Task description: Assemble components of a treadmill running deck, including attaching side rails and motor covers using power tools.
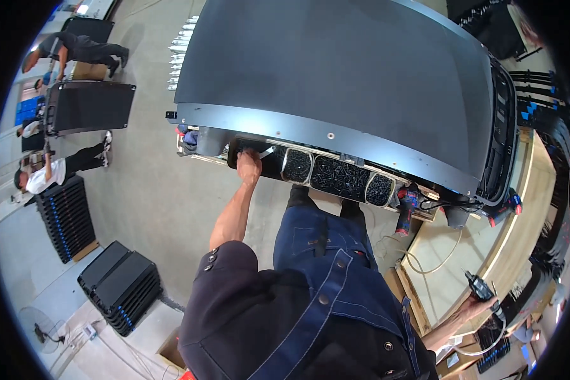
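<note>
My left hand (250, 164) reaches into the dark tray (273, 166) under the front edge of a large dark panel (335, 63). Its fingers are curled together; what they hold, if anything, is hidden. A pale strip (268, 152) lies just beside them. To the right of that tray stand a bin of small dark screws (297, 166), a wider bin of longer dark screws (339, 177) and another small bin of dark fasteners (379, 189). Out at the lower right, my right hand (475, 310) is wrapped round a black power screwdriver (481, 288) with a pale hose (501, 332).
A red and blue cordless drill (405, 212) hangs by the bins; a second drill (506, 209) is farther right. A wooden-edged bench (513, 209) runs along the right. Stacked black panels (123, 285) stand at the lower left. Two people (57, 168) (85, 50) work at the far left.
</note>
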A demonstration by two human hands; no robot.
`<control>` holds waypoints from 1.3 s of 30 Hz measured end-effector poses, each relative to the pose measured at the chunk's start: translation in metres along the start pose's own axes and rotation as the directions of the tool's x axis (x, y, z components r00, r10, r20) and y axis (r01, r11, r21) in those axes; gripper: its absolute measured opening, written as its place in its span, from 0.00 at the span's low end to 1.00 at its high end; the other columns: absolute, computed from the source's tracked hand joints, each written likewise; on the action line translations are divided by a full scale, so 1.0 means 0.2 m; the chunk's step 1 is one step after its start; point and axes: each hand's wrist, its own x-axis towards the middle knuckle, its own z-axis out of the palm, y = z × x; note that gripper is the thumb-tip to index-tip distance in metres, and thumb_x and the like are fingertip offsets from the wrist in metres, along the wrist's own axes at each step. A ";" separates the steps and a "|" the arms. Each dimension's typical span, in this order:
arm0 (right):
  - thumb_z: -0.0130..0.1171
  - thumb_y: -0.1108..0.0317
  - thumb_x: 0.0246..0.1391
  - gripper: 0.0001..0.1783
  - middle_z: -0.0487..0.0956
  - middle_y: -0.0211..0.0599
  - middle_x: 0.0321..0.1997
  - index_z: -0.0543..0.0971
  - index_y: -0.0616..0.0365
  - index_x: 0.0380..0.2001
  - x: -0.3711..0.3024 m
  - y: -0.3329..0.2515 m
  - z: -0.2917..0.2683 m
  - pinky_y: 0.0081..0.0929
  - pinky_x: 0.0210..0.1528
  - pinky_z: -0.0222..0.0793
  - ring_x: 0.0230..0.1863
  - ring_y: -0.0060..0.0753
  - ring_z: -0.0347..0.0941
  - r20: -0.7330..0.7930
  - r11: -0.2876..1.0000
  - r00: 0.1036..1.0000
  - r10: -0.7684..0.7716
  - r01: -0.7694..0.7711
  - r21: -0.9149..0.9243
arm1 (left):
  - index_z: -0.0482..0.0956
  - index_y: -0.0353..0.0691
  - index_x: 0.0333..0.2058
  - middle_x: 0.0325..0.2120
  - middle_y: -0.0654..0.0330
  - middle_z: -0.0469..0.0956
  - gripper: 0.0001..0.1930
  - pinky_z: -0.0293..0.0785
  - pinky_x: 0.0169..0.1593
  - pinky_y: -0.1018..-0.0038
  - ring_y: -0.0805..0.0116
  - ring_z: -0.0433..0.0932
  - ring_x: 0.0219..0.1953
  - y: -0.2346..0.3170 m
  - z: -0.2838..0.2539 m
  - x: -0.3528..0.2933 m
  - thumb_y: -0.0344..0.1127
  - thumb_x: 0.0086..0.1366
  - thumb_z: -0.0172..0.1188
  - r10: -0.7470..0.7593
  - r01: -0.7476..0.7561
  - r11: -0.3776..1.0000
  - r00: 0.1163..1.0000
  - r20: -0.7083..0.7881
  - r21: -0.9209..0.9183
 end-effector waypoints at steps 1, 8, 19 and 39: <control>0.61 0.44 0.62 0.37 0.78 0.58 0.57 0.72 0.72 0.57 -0.15 -0.05 0.12 0.51 0.65 0.72 0.59 0.54 0.76 -0.093 0.990 0.994 0.054 -0.041 0.132 | 0.80 0.40 0.43 0.46 0.46 0.76 0.18 0.78 0.50 0.51 0.44 0.78 0.50 -0.02 0.00 0.05 0.48 0.63 0.67 -0.114 0.115 0.993 0.993 -0.026 0.014; 0.67 0.67 0.54 0.44 0.71 0.57 0.65 0.58 0.73 0.67 -0.98 -0.01 0.65 0.44 0.60 0.75 0.56 0.49 0.74 0.279 0.615 0.951 0.132 -0.299 0.729 | 0.73 0.40 0.42 0.43 0.49 0.76 0.24 0.77 0.44 0.50 0.41 0.79 0.45 -0.06 0.04 0.14 0.46 0.56 0.74 -0.153 0.137 0.984 0.979 -0.134 -0.117; 0.62 0.63 0.62 0.35 0.81 0.48 0.51 0.63 0.60 0.68 -1.53 0.19 1.62 0.43 0.53 0.77 0.41 0.37 0.80 0.568 0.986 0.806 0.167 -0.146 -0.083 | 0.80 0.36 0.32 0.27 0.51 0.82 0.10 0.73 0.33 0.56 0.51 0.78 0.28 -0.28 0.02 0.22 0.37 0.68 0.60 0.048 -0.074 0.915 0.996 -0.075 -0.396; 0.65 0.67 0.55 0.27 0.78 0.46 0.53 0.70 0.57 0.57 -1.58 0.17 2.40 0.48 0.59 0.74 0.44 0.36 0.79 0.869 0.840 0.491 0.063 -0.496 0.220 | 0.80 0.39 0.48 0.35 0.59 0.82 0.13 0.86 0.45 0.65 0.65 0.84 0.37 0.96 -0.82 -0.91 0.37 0.69 0.64 0.703 0.745 -0.377 0.617 0.353 -0.551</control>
